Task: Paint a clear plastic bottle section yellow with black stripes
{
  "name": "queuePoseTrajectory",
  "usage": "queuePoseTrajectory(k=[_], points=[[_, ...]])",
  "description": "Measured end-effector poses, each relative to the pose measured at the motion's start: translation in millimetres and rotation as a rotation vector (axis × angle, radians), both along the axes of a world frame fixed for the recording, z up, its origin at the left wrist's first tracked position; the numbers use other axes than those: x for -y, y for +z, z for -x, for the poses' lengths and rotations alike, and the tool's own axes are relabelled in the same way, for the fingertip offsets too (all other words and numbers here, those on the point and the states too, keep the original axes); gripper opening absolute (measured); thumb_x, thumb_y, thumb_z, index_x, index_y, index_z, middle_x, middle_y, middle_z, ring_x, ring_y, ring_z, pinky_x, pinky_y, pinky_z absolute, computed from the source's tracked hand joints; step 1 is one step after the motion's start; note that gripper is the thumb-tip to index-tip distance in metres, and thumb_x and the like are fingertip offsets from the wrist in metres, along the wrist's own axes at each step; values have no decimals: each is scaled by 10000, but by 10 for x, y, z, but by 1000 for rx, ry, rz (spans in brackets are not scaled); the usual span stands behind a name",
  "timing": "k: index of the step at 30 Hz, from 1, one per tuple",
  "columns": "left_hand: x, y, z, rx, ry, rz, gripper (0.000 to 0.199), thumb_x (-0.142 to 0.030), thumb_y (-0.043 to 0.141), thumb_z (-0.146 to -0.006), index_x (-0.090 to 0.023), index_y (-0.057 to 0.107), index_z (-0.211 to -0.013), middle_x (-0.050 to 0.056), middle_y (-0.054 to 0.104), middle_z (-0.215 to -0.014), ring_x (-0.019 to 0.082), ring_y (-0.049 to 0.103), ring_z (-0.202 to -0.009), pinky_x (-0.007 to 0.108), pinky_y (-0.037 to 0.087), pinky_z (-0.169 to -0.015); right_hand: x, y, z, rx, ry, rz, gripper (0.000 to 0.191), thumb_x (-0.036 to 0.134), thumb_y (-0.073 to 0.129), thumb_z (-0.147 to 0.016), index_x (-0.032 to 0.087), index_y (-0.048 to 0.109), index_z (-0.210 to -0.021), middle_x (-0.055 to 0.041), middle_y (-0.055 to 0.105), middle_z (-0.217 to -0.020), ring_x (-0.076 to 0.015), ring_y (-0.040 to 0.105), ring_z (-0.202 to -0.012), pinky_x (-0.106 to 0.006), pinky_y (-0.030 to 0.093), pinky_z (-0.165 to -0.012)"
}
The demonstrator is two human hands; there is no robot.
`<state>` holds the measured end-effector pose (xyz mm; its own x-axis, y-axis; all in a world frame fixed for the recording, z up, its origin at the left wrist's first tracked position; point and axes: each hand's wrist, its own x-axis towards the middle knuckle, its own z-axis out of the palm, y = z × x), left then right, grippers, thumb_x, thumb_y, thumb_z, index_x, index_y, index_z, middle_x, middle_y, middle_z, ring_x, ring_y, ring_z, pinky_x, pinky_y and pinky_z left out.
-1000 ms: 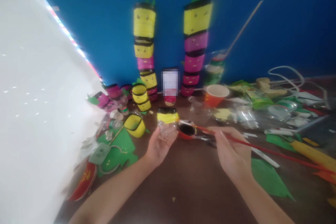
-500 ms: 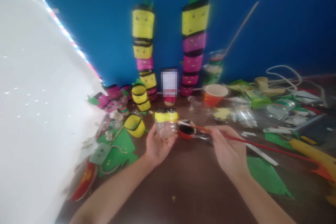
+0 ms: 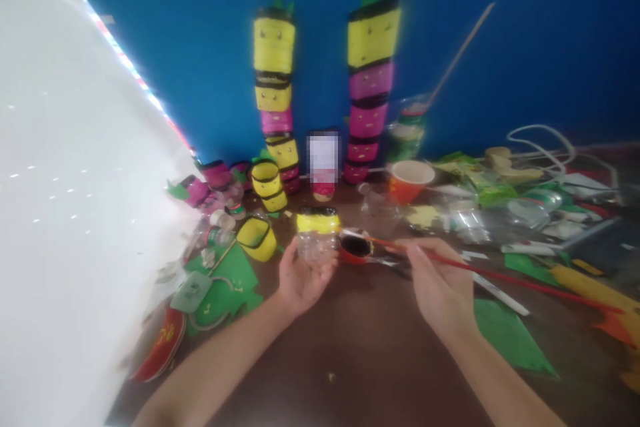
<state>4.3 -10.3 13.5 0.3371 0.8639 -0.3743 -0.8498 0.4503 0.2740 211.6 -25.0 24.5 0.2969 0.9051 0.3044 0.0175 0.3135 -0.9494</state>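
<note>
My left hand (image 3: 306, 278) is closed around the lower part of a clear plastic cup (image 3: 316, 245), which looks like a cut bottle piece. The cup has a black rim and a yellow painted band below it; its lower part is unpainted. In my right hand (image 3: 443, 280) is a long red-handled paintbrush (image 3: 480, 268), pinched near its front end. The brush's tip points left and meets the right edge of the yellow band. Just below the tip, a small red container (image 3: 354, 260) holds something black. Slight blur hides the bristles' detail.
Two tall stacks of painted cups, one mostly yellow (image 3: 273, 47) and one mostly pink (image 3: 367, 120), stand against the blue wall. An orange paper cup (image 3: 407, 190) and clear bottle pieces (image 3: 467, 220) lie rightward. Green sheets (image 3: 510, 337), a red bowl (image 3: 160, 347) and yellow cups (image 3: 257, 240) flank my arms.
My right hand has shifted slightly right with the paintbrush. My left hand and the clear cup stay almost in place.
</note>
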Motion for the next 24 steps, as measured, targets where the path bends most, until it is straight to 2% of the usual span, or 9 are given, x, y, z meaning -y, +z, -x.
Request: queuePoseTrajectory(k=[4, 7, 11, 14, 17, 21, 24], points=[[19, 17, -22, 11, -2, -43, 371, -405, 531, -875, -84, 669, -999, 132, 725, -906, 218, 690, -810, 308, 542, -737, 46, 49, 78, 52, 70, -8, 174, 411, 657, -828, 239, 678, -823, -39, 731, -861, -186, 696, -798, -310, 551, -729], [28, 47, -37, 20, 2, -62, 362, -400, 505, -890, -94, 677, -979, 127, 730, -913, 218, 695, -799, 324, 549, -755, 47, 105, 103, 87, 49, 3, 153, 397, 668, -822, 245, 687, -811, -30, 728, -810, -179, 697, -754, -295, 555, -692], [21, 66, -36, -1, 24, -31, 405, -416, 479, -901, -79, 670, -1017, 133, 729, -904, 220, 695, -823, 312, 546, -768, 8, 64, 42, 9, -27, 5, 192, 430, 673, -809, 238, 681, -803, -37, 716, -763, -199, 689, -730, -336, 553, -706], [19, 59, -36, -19, 21, -41, 416, -410, 480, -900, -61, 666, -1031, 149, 726, -895, 222, 692, -846, 306, 538, -773, 10, 19, 27, -34, 6, -2, 227, 450, 664, -808, 224, 678, -821, -57, 722, -799, -217, 691, -754, -370, 555, -733], [25, 49, -41, -28, 25, -57, 374, -391, 514, -882, -78, 674, -1010, 147, 728, -906, 228, 690, -863, 322, 531, -802, 41, 58, 84, 22, 31, 12, 222, 442, 663, -812, 221, 677, -821, -53, 728, -819, -202, 696, -769, -338, 566, -715], [22, 47, -41, -45, 24, -34, 376, -396, 525, -869, -84, 669, -1022, 148, 730, -924, 240, 691, -881, 337, 527, -812, 62, 170, 143, 96, -32, 30, 233, 463, 665, -803, 232, 676, -768, -35, 711, -713, -186, 692, -689, -308, 571, -656], [13, 59, -42, -51, 48, 2, 390, -396, 527, -865, -68, 660, -1029, 152, 730, -902, 239, 692, -877, 335, 526, -819, 46, 161, 115, 75, -86, 48, 232, 456, 670, -802, 228, 672, -756, -35, 706, -697, -187, 686, -683, -326, 569, -699]])
